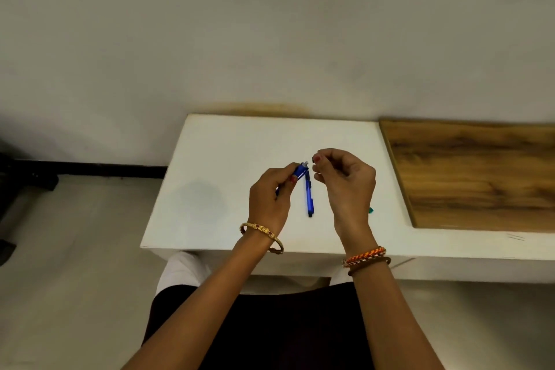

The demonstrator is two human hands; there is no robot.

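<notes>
Gold bangle (261, 229) left wrist, orange braided band (365, 255) right wrist, red nails (293, 179)

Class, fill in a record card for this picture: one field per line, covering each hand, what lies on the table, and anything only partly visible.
Left side: the left hand grips a blue plastic pen barrel, its white end toward the right hand.
Right side: the right hand pinches a small dark piece, near the barrel's end but apart from it.
Between hands: a second blue pen lies flat on the white table.
Far right: brown wood-grain board.
Partly hidden: small teal object behind the right hand; unidentifiable.
</notes>
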